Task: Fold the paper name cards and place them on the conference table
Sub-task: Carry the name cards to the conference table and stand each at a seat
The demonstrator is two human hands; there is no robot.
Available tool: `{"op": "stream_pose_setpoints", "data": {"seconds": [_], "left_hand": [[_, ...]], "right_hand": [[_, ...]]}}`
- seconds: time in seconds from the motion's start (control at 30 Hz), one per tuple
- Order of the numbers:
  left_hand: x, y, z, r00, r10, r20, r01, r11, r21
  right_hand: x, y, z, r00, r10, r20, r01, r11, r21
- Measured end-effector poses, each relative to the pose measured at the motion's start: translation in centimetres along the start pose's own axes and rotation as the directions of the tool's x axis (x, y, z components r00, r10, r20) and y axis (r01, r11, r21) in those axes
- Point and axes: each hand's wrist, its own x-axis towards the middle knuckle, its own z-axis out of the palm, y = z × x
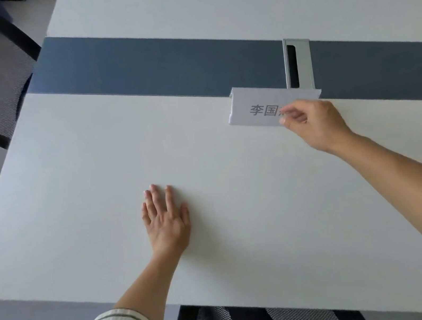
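White folded name card (260, 108) — pinched by right hand (312, 123) near tabletop's far stripe for placement; left hand (166, 223) flat, fingers spread, empty — bracing.

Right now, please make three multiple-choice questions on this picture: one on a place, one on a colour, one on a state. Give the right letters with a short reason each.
1. Where is the name card?
A. at the edge of the dark stripe, near the cable slot
B. on a chair
C. under the left hand

2. What colour is the stripe across the table?
A. red
B. dark blue-grey
C. yellow

3. What is the left hand doing?
A. holding a card
B. lying flat and empty on the table
C. gripping a pen

Answers: 1 A, the card sits by the stripe and slot, pinched by the right hand. 2 B, the stripe looks dark blue-grey. 3 B, the fingers are spread on bare tabletop.
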Motion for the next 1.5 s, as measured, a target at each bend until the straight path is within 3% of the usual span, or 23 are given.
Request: {"op": "stream_pose_setpoints", "data": {"seconds": [0.13, 0.23, 0.33, 0.53, 0.73, 0.87, 1.0, 1.2, 1.43, 1.5], "left_hand": [[-0.2, -0.5, -3.6, 0.992, 0.022, 0.125, -0.012, 0.997, -0.077], [-2.1, -1.2, -6.9, 0.955, -0.016, 0.298, 0.113, 0.944, -0.311], [-6.4, -1.8, -10.2, 0.900, 0.072, 0.430, 0.174, 0.844, -0.507], [-16.6, -4.8, -14.4, 0.902, 0.235, 0.363, 0.092, 0.716, -0.692], [-23.1, -5.4, -13.8, 0.842, 0.334, 0.424, 0.047, 0.737, -0.674], [-25.7, -1.8, -13.6, 0.772, 0.462, 0.437, -0.104, 0.769, -0.631], [-28.2, 3.9, -12.9, 0.678, 0.600, 0.425, -0.296, 0.752, -0.589], [-35.8, 13.9, -9.4, 0.510, 0.727, 0.459, -0.497, 0.685, -0.533], [-46.9, 26.2, -3.0, 0.121, 0.748, 0.652, -0.632, 0.564, -0.531], [-48.4, 29.3, -2.0, 0.063, 0.726, 0.685, -0.656, 0.548, -0.519]], "right_hand": [[-8.2, 0.7, 1.3, 0.980, 0.106, 0.169, -0.132, 0.980, 0.151], [-15.0, 1.2, 2.7, 0.952, 0.207, 0.224, -0.268, 0.919, 0.288], [-22.1, 0.7, 3.5, 0.912, 0.300, 0.278, -0.394, 0.828, 0.400], [-35.9, -2.6, 3.8, 0.860, 0.463, 0.215, -0.494, 0.651, 0.576], [-47.1, -4.9, 4.3, 0.813, 0.555, 0.175, -0.518, 0.553, 0.653], [-53.3, -4.1, 3.0, 0.772, 0.631, 0.077, -0.489, 0.513, 0.705], [-59.6, -1.7, 1.7, 0.688, 0.726, -0.022, -0.433, 0.435, 0.790], [-69.8, 3.3, 0.1, 0.545, 0.837, -0.039, -0.385, 0.292, 0.876], [-79.8, 12.6, -3.6, 0.333, 0.942, -0.040, -0.355, 0.164, 0.920], [-81.2, 15.0, -4.8, 0.303, 0.952, -0.035, -0.338, 0.142, 0.931]]}}
